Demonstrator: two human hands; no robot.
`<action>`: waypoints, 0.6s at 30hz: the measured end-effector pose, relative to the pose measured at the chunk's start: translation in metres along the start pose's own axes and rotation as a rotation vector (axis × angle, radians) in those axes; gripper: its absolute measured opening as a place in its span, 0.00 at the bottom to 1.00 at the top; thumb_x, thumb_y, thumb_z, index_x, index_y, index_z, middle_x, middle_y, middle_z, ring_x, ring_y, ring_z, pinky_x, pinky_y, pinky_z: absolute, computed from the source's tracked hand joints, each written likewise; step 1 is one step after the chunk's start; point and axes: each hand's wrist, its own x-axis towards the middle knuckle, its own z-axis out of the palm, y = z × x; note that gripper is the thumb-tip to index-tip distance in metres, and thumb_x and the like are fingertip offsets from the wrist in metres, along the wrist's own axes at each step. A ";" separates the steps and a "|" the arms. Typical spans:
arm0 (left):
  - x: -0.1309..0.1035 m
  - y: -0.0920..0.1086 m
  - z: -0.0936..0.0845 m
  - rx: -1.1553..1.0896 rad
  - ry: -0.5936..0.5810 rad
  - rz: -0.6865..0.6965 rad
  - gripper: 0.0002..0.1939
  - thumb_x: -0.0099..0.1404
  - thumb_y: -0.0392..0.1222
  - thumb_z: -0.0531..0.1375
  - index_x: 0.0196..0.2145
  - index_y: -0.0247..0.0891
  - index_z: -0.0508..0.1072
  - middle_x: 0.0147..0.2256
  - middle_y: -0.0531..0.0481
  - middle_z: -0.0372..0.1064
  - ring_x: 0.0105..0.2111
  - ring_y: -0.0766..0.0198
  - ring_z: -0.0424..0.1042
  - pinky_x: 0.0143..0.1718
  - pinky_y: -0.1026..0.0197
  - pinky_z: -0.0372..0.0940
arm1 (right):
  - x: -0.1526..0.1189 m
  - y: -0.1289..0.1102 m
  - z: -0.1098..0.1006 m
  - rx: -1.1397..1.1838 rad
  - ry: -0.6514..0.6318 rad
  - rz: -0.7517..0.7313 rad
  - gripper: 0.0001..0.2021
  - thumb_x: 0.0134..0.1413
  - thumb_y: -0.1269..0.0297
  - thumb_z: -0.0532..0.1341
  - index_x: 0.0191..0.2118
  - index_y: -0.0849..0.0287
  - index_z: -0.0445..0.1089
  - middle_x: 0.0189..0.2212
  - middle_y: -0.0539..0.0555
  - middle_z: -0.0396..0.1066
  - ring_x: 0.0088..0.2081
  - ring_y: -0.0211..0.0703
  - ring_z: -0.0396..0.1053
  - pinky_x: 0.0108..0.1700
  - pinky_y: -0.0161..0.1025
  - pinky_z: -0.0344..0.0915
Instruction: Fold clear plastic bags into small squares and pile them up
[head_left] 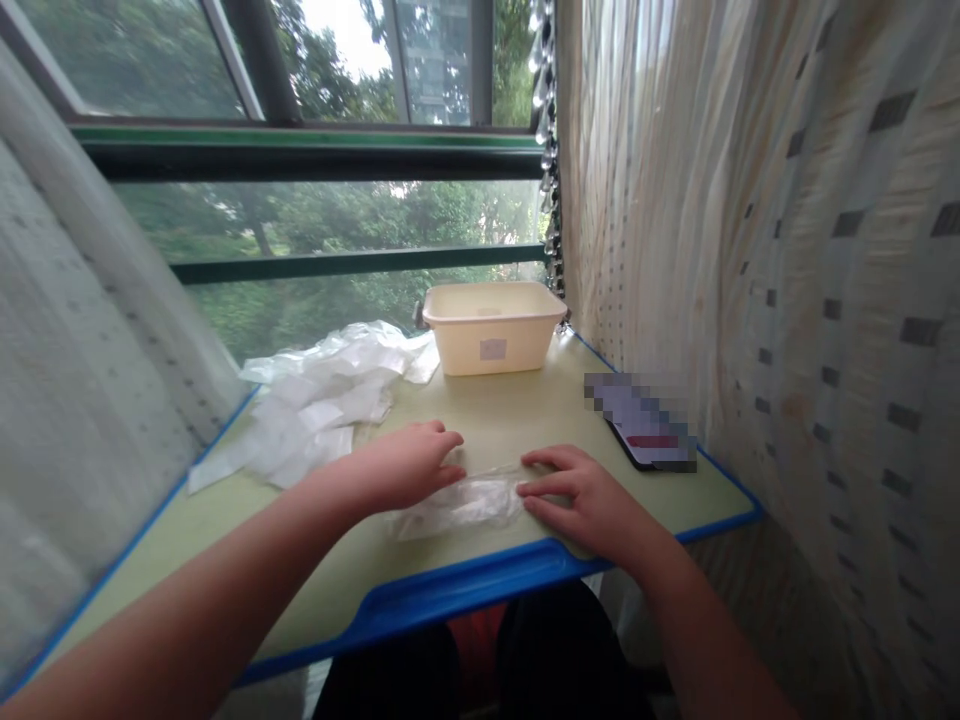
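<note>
A clear plastic bag lies flat and slightly crumpled on the pale table near its front edge. My left hand hovers at the bag's upper left, thumb and fingers apart, and I see nothing held in it. At the bag's right end rests my right hand, fingers spread, the fingertips touching or just over the plastic. What the bag contains, if anything, cannot be made out.
Left of my hands spreads a heap of clear plastic bags. A cream plastic bin with a small label stands at the back. To the right lies a phone, partly blurred. The table's blue rim runs along the front; curtains hang both sides.
</note>
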 end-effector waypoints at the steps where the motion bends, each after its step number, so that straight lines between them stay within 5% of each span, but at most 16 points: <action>1: 0.010 0.004 0.001 0.018 -0.025 -0.013 0.20 0.60 0.51 0.50 0.44 0.40 0.70 0.41 0.43 0.68 0.38 0.55 0.68 0.39 0.57 0.61 | 0.000 0.000 -0.001 -0.001 -0.001 -0.006 0.09 0.50 0.62 0.59 0.36 0.50 0.76 0.44 0.53 0.68 0.46 0.42 0.63 0.51 0.40 0.58; 6: 0.025 0.022 0.011 -0.025 -0.048 -0.080 0.24 0.43 0.57 0.61 0.36 0.41 0.71 0.34 0.47 0.70 0.31 0.57 0.68 0.28 0.62 0.59 | -0.001 -0.001 -0.003 -0.006 0.017 -0.024 0.09 0.49 0.62 0.59 0.36 0.49 0.75 0.43 0.53 0.69 0.45 0.42 0.63 0.50 0.40 0.58; 14: 0.020 0.027 0.023 -0.156 0.025 -0.034 0.17 0.45 0.49 0.60 0.34 0.41 0.72 0.33 0.48 0.70 0.31 0.59 0.67 0.28 0.64 0.57 | 0.000 -0.001 -0.001 -0.021 -0.001 -0.062 0.09 0.49 0.62 0.60 0.36 0.49 0.75 0.43 0.52 0.69 0.45 0.42 0.63 0.50 0.42 0.57; 18: 0.025 0.032 0.027 -0.263 -0.039 -0.064 0.17 0.48 0.55 0.57 0.29 0.39 0.72 0.26 0.50 0.70 0.25 0.62 0.66 0.24 0.64 0.54 | 0.000 0.000 0.002 -0.024 0.000 -0.077 0.09 0.49 0.62 0.60 0.37 0.49 0.75 0.44 0.53 0.68 0.46 0.43 0.62 0.50 0.42 0.58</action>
